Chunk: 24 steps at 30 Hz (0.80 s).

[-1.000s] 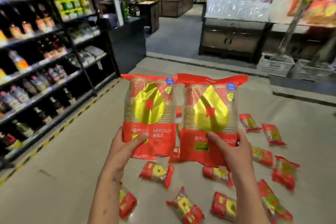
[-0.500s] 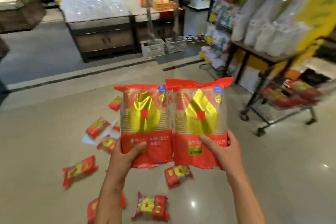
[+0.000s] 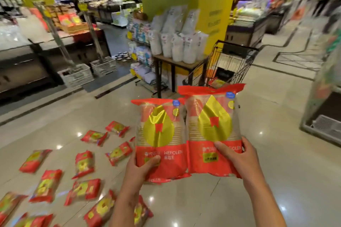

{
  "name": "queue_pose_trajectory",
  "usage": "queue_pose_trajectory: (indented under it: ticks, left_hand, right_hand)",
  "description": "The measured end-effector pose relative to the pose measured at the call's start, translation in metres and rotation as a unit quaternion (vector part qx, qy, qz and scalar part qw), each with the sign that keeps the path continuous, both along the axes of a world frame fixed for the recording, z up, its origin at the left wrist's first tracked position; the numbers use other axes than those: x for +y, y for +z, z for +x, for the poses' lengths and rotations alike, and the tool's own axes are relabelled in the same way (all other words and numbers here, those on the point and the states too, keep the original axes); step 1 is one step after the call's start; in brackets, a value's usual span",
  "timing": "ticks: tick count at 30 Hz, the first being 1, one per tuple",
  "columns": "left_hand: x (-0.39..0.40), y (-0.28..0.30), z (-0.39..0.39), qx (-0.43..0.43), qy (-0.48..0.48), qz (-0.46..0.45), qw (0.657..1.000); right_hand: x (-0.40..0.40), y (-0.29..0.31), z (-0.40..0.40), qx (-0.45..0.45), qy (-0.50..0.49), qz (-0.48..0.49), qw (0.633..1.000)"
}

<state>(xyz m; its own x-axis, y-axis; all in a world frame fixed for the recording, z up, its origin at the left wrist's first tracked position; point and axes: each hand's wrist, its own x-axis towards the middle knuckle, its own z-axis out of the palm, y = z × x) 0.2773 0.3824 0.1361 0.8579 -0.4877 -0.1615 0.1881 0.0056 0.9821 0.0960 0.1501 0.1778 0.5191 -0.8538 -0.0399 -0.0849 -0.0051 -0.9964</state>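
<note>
I hold two red packs of paper cups upright side by side in front of me. My left hand (image 3: pixel 142 168) grips the bottom of the left pack (image 3: pixel 159 134), thumb across its front. My right hand (image 3: pixel 239 158) grips the lower right of the right pack (image 3: pixel 214 127), thumb on its red band. Each pack has a gold drop shape on its front. The right pack sits a little higher than the left one.
Several more red packs (image 3: pixel 84 164) lie scattered on the shiny tiled floor at lower left. A black wire shopping cart (image 3: pixel 232 61) stands just beyond the held packs. A table (image 3: pixel 191 65) stacked with white cup packs and a yellow pillar (image 3: pixel 203 5) rise behind it.
My view has swung to the right: the shelves on the left left the view, and the cart now stands straight ahead. Both hands keep their hold on the packs.
</note>
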Motion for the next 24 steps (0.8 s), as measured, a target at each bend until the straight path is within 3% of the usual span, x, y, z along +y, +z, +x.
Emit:
queue_pose_trajectory:
  ticks: [11, 24]
  left_hand:
    - [-0.221, -0.02, 0.053, 0.005, -0.063, 0.027, 0.998]
    - [-0.514, -0.012, 0.196, 0.019, -0.073, 0.018, 0.997]
  right_hand:
    - [-0.196, -0.03, -0.01, 0.053, -0.114, 0.01, 0.992]
    - [-0.454, -0.022, 0.112, 0.086, -0.141, -0.001, 0.986]
